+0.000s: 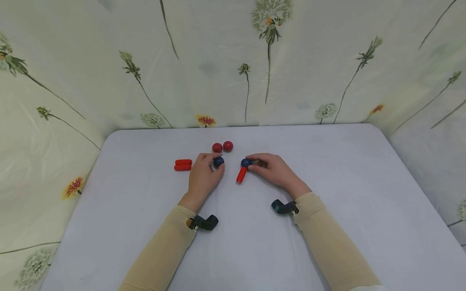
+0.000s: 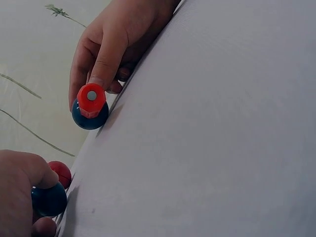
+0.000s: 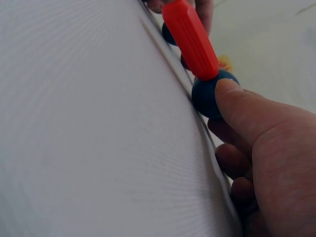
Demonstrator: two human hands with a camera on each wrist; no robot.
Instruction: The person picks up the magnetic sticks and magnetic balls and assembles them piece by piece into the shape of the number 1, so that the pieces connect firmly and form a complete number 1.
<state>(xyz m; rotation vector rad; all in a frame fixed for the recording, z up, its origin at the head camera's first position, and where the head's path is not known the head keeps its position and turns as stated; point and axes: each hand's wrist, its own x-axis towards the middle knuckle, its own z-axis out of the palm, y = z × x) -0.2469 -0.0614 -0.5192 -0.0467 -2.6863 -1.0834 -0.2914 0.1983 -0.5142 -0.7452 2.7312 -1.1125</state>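
My left hand (image 1: 204, 174) pinches a dark blue ball (image 1: 219, 162) between thumb and fingers, close to the tabletop. Across from it, the right hand (image 1: 274, 170) grips a second blue ball (image 1: 246, 163) the same way. A red rod (image 1: 241, 175) joins that second ball and points toward the near side. In the left wrist view, the rod's free end shows a silver disc (image 2: 92, 96). Ridges run along the red rod (image 3: 191, 42) in the right wrist view. The two balls are apart.
Just beyond the left hand, two red balls (image 1: 227, 146) sit side by side on the white-covered table (image 1: 327, 153). Two more red rods (image 1: 183, 167) lie parallel to its left. A flower-patterned cloth (image 1: 218, 81) hangs behind the far edge.
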